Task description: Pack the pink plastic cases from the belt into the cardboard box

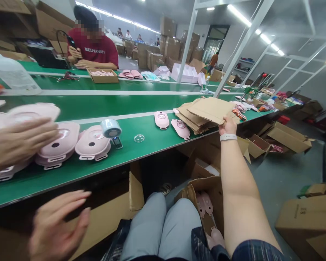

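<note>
While the right hand pinches the near corner of the top flattened cardboard carton, which lies on a stack at the far right of the green bench, the left hand hovers open below the bench edge, fingers spread. The carton looks light and stiff but bendy (held by one corner it may sag), so a grip mid-edge seems steadier. Another person's hand rests on pink devices.

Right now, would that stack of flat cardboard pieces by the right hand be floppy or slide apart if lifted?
The cardboard stack looks fairly stiff: the sheets lie flat and overhang the green table's edge without drooping. It probably is light for its size. The sheets sit fanned and loose, so they may well slide apart; the right hand grips only one corner.
</note>
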Demonstrator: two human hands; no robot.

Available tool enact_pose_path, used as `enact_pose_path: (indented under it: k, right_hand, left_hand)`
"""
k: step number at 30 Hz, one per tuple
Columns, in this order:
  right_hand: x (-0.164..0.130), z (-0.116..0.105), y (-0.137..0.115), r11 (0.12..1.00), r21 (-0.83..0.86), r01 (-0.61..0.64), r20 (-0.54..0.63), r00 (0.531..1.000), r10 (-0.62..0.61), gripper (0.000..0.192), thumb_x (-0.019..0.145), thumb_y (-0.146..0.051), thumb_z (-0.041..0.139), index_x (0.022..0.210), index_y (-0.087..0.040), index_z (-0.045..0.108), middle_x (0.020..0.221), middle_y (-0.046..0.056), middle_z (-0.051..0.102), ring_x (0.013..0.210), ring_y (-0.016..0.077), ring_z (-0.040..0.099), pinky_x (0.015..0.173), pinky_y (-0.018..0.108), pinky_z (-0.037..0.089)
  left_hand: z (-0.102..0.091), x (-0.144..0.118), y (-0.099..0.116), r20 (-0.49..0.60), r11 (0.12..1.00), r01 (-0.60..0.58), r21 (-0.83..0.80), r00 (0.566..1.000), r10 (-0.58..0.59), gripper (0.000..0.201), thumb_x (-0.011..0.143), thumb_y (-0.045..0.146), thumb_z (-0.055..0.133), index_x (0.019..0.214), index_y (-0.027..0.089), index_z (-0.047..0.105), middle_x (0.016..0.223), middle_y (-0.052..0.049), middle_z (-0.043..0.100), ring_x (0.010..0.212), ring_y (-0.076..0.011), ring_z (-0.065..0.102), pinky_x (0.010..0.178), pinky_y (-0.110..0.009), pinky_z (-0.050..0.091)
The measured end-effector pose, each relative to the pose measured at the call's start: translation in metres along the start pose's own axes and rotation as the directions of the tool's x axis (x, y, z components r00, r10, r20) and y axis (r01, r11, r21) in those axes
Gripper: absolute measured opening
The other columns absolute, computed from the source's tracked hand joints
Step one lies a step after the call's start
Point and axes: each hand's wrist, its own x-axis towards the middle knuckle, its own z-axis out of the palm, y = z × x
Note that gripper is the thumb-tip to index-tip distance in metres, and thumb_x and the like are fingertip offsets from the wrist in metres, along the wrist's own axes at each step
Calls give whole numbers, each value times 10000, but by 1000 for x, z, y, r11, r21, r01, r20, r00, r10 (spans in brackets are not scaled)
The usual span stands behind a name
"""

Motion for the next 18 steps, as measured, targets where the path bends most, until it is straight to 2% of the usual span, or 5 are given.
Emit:
enact_pose_path:
  k: [3,5,11,14,18]
  right_hand:
    - [-63,-49,-25,992,87,91,117,988,-100,278,667,-223,710,835,-216,488,848,-34,651,849,158,674,836,335,595]
    - [-119,-94,-36,995,33,99,156,982,-103,324,668,-298,751,881,-220,520,948,-13,693,904,169,681,896,360,584]
    - [-302,-218,-29,943,-242,-230,309,903,299,515,649,-415,858,1061,-265,587,1054,34,749,1088,271,701,1009,455,562]
    - [-365,-250,-13,880,-336,-335,378,808,452,817,661,-493,907,1334,-244,516,1293,101,694,1277,290,626,1137,476,487]
    - [-394,-261,3,889,-324,-323,246,879,409,1104,653,-614,913,1518,-231,344,1491,160,555,1382,288,553,1199,478,433]
  left_hand:
    - [45,-3,25,365,924,-300,-236,854,370,412,797,251,690,1092,535,737,871,25,794,776,-272,763,691,-404,650]
    - [77,0,44,584,913,-192,-361,717,381,419,888,249,656,1208,512,719,1040,6,804,903,-240,779,786,-350,658]
    - [155,-10,100,814,605,619,-501,575,85,1023,617,822,804,1461,293,571,1453,-153,636,1308,-383,633,1068,-497,577]
    - [168,-40,101,813,632,714,-301,538,-222,998,491,669,954,1320,225,622,1316,-157,714,1185,-379,698,995,-473,618]
    - [168,-60,83,847,830,558,15,435,-307,889,463,638,962,1166,165,695,1184,-143,765,1090,-371,719,1042,-534,583]
